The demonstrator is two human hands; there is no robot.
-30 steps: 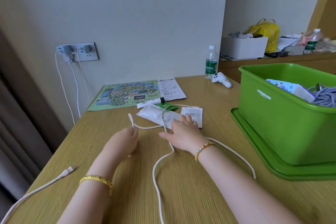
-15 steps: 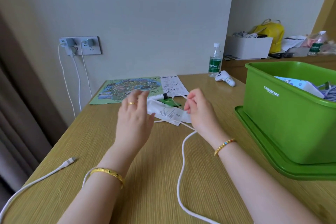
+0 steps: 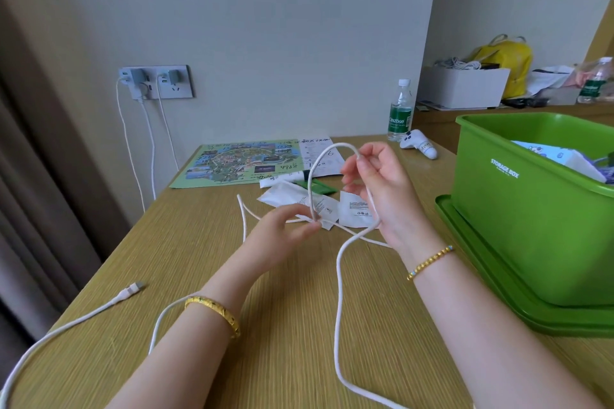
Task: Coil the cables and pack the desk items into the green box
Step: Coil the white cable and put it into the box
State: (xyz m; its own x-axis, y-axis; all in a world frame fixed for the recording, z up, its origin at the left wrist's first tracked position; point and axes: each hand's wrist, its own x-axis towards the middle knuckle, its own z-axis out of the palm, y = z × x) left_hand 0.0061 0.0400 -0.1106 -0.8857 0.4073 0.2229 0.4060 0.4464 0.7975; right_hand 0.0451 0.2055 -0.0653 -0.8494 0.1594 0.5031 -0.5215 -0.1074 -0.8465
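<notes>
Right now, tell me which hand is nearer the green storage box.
Right. The right hand holds the white cable loop just beside the green storage box; the left hand pinches the cable farther away.

A room like a hotel's: wooden desk point(image 3: 199, 259), wall socket point(image 3: 156, 81), curtain point(image 3: 40, 176), tourist map point(image 3: 242, 159).

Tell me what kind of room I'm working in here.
Probably a hotel room or bedroom, not a workshop: a wooden desk against a plain wall with a socket panel, a curtain on the left, and a tourist map and water bottle on the desk.
</notes>
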